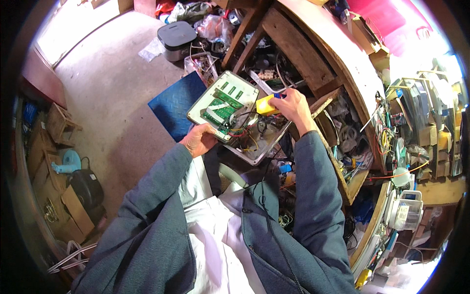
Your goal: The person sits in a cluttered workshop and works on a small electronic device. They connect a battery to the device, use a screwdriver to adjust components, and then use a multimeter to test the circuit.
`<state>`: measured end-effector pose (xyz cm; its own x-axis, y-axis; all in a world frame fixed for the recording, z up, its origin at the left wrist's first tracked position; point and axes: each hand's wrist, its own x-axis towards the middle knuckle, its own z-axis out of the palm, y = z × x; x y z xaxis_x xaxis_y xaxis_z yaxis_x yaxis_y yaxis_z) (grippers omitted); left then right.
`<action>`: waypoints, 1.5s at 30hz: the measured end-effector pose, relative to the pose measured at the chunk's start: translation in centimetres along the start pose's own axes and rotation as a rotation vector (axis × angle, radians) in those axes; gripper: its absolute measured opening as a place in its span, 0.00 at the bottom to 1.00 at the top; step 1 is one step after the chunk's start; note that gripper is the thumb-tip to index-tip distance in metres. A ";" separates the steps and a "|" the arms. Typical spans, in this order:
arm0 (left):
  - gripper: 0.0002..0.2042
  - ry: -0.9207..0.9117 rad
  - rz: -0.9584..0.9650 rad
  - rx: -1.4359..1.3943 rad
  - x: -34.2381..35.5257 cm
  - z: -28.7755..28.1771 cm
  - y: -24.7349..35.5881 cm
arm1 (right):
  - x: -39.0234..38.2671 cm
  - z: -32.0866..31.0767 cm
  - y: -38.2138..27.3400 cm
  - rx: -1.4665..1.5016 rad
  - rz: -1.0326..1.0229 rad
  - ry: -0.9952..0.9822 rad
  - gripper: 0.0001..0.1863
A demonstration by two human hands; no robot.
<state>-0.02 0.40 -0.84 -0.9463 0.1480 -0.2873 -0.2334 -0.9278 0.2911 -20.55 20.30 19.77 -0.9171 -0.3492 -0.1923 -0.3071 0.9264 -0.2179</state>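
Note:
My left hand is closed on the lower left edge of a light grey casing half, tilted up. Green circuit boards with a white ribbon cable are fixed inside it. Coloured wires run from the boards toward a second casing half just below and to the right. Above that second half, my right hand grips a yellow block with a bit of blue by the fingers. What the block is exactly, I cannot make out. A dark cord hangs down in front of my jacket.
A blue textured panel lies behind the casing. To the right runs a wooden bench with cluttered shelves below. A dark grey bin stands on the concrete floor. At left are a small wooden stool and a black case.

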 end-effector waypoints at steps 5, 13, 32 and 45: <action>0.27 -0.042 0.009 -0.005 0.3 -0.8 0.2 | 0.5 -1.1 -0.9 0.209 0.120 -0.140 0.27; 0.29 -0.045 0.068 0.044 -0.4 1.4 0.4 | 0.7 -1.3 -1.4 0.293 0.027 -0.135 0.27; 0.25 -0.006 0.034 0.021 -0.2 0.5 0.1 | -0.8 0.0 1.5 0.451 -0.034 0.113 0.25; 0.30 -0.042 0.090 0.074 -0.8 3.0 0.4 | -1.5 -2.6 -2.4 0.121 -0.098 0.020 0.28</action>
<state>-0.04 0.89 2.21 -0.9724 0.0807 -0.2191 -0.1615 -0.9103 0.3812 -19.10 18.99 23.06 -0.8894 -0.4335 -0.1453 -0.3642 0.8638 -0.3483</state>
